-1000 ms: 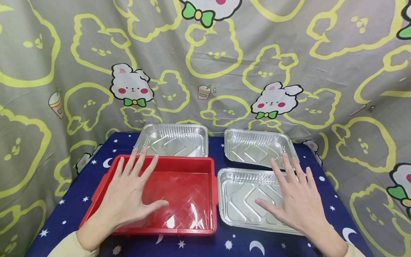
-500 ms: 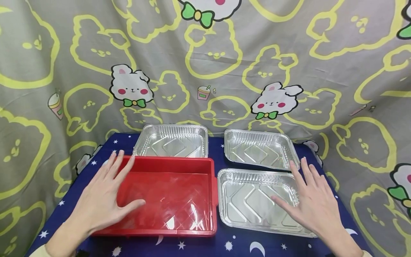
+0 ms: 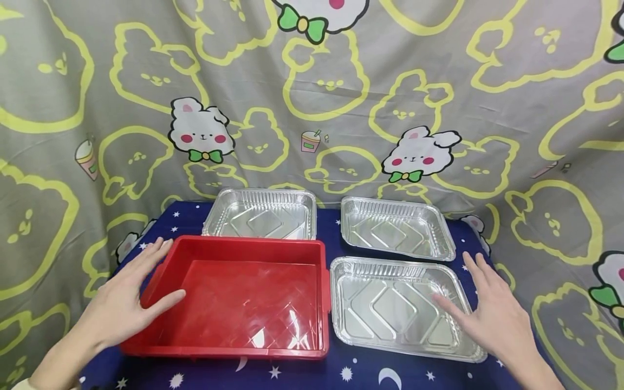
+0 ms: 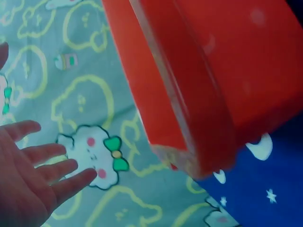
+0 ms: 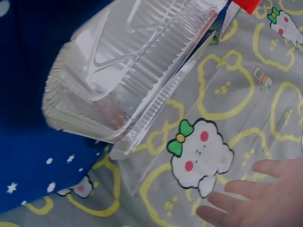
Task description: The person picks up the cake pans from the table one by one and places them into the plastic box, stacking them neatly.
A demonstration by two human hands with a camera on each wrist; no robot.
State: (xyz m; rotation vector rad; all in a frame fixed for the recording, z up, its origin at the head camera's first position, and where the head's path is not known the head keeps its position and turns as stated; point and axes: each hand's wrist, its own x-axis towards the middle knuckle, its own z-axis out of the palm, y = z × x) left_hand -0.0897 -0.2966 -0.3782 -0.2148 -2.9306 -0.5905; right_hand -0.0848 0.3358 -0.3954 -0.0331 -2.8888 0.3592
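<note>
My left hand (image 3: 122, 303) hovers at the left edge of a red plastic tray (image 3: 253, 303), fingers straight and thumb spread over its rim, holding nothing. In the left wrist view the spread fingers (image 4: 52, 165) are apart from the tray's side. My right hand (image 3: 497, 314) is held with straight fingers beside the right end of the near foil pan (image 3: 395, 309), its thumb over the pan, holding nothing. The right wrist view has those fingers (image 5: 251, 189) apart from the foil pan (image 5: 118, 56).
Behind the red tray stands a second foil pan (image 3: 263, 216), its front partly hidden. A third foil pan (image 3: 397, 230) lies at the back right. All rest on a dark blue star-and-moon cloth (image 3: 302, 374). A grey rabbit-print curtain (image 3: 273, 81) hangs behind and at both sides.
Both hands have moved apart: the left went leftward from over the red tray to its edge, the right went rightward from over the near foil pan. The tray and pans stay put.
</note>
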